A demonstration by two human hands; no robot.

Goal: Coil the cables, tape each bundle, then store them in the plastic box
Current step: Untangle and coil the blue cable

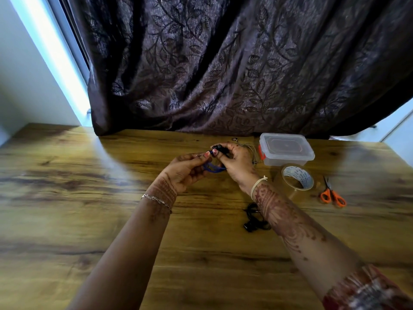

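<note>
Blue cable (213, 168) loops between both hands above the surface (111, 198), left hand (185, 168) pinching it, right hand (237, 162) curled round its black plug end, the loop lying nine-to-three; tape (298, 177) waits at four o'clock, nearest the right hand.

A dark leaf-patterned curtain (223, 63) is hanging beyond the hands (237, 162), its hem resting on the far edge of the wooden counter (89, 198). Daylight is showing along a window frame (55, 52) up and left of the hands. Orange-handled scissors (330, 193) are lying on the counter, well to their right.
</note>
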